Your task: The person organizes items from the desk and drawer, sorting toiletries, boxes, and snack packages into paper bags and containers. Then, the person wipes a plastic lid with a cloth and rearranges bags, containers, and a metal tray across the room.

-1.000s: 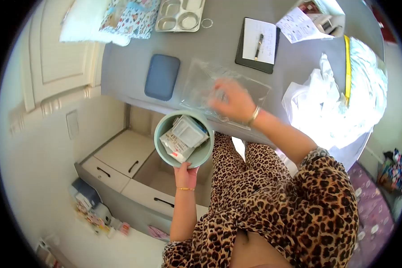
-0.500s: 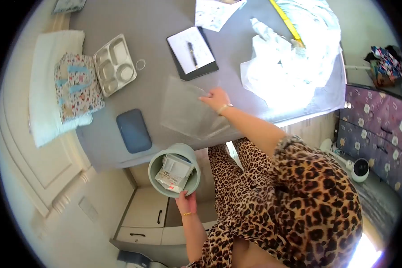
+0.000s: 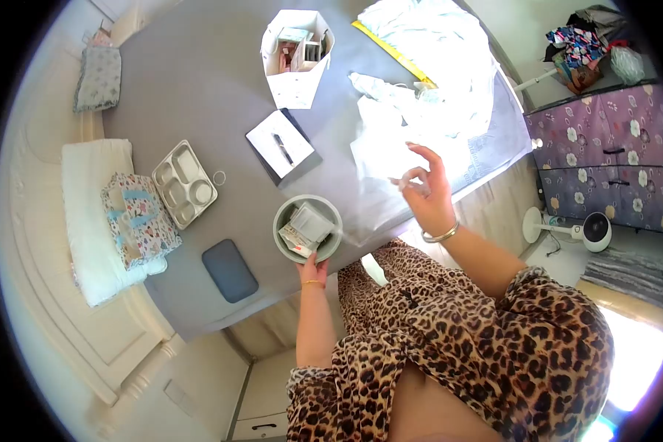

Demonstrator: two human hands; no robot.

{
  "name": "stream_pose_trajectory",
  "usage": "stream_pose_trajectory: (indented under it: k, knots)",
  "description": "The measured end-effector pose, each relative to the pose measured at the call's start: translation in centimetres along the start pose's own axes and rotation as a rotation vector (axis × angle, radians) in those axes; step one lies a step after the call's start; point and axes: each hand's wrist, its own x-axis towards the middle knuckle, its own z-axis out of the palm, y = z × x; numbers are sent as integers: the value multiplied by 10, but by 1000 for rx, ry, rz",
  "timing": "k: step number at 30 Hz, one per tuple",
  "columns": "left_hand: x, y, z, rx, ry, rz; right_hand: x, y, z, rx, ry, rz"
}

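My left hand (image 3: 313, 271) grips the near rim of a pale green bucket (image 3: 280, 234) just over the table's front edge. Inside the bucket lie a clear plastic box (image 3: 311, 221) and a white packet (image 3: 295, 241) with print. Right of the bucket, my right hand (image 3: 429, 193) is raised, thumb and a finger pinched together on a clear plastic bag (image 3: 368, 217), with the index finger curved upward. The bag is blurred and see-through, so its outline is hard to make out; it hangs between the bucket and my right hand.
On the grey table (image 3: 191, 81) are a notebook with a pen (image 3: 278, 146), a blue-grey case (image 3: 230, 271), a metal tray (image 3: 184, 184), a patterned bag (image 3: 136, 221), a white box of items (image 3: 295, 85) and bright white cloth (image 3: 449, 66). A white fan (image 3: 595, 232) stands right.
The view has turned and shifted. The bucket has come up over the table edge in my left hand. My right hand first reached the flat bag, then pulled it rightward and up.
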Motion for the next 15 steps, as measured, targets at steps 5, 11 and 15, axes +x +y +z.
stream_pose_trajectory:
  k: [5, 11, 15]
  knots:
    - [-65, 22, -8, -12, -40, 306, -18, -13, 4, 198, -136, 122]
    - [-207, 93, 14, -196, -956, 117, -57, -24, 8, 393, -333, 238]
    - [-182, 121, -28, 103, -606, 279, -59, -35, -7, 424, -590, 291]
